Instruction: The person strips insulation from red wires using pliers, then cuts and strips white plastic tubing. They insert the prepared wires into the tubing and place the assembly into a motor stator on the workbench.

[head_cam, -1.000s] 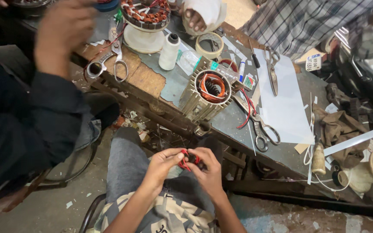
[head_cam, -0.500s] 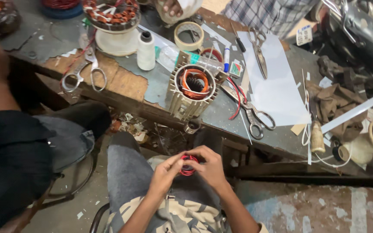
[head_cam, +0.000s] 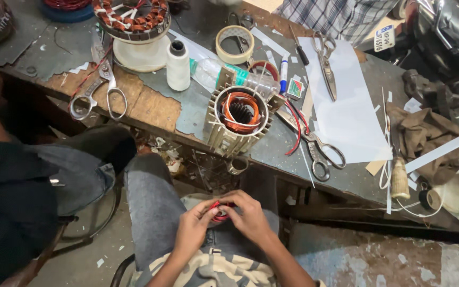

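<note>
Cluttered workbench (head_cam: 155,109) fills the far side: scissors (head_cam: 98,91) at left, a white thread spool (head_cam: 178,66), then a finned motor stator (head_cam: 237,119) at the near edge. Nearer, over the lap, the left hand (head_cam: 191,236) and right hand (head_cam: 251,215) pinch a red wire coil (head_cam: 220,211) between their fingertips.

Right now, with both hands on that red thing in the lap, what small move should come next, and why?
Probably keep both hands pinching. The left hand and right hand meet on the red wire loop, which is mostly hidden, unsupported above the lap and away from the bench.
</note>
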A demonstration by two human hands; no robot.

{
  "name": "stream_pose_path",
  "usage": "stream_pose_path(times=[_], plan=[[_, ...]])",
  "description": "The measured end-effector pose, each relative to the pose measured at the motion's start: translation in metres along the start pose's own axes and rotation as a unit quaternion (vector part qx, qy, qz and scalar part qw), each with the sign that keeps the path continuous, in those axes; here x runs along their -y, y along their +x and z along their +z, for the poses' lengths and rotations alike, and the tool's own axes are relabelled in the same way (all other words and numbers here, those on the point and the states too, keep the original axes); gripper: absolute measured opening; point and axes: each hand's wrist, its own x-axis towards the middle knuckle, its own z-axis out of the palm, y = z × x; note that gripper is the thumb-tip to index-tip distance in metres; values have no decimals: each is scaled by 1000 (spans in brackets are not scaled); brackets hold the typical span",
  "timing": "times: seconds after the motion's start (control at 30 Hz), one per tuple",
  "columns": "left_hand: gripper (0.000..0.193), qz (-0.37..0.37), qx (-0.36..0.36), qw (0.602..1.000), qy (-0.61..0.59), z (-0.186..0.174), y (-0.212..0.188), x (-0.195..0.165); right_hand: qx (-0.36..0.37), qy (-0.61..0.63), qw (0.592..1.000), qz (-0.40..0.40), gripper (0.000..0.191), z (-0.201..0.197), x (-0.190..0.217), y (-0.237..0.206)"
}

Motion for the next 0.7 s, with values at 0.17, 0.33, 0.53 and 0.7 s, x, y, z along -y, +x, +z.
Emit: stream_pose_path(times=[0.17,0.33,0.53,0.7], plan=[[28,4,-14,1000,-27,-7,3,-3,-23,-2,1000,8,18,3,0,0],[24,37,-35,999,16,-17,5,1,-25,0,1000,-4,23,8,19,0],[23,43,-3,999,24,-17,6,6,7,-47,999,-23,29,-3,32,-4],[24,29,12,999,-27,-24,9,8,20,-67,997,-21,29,-7,34,-4]])
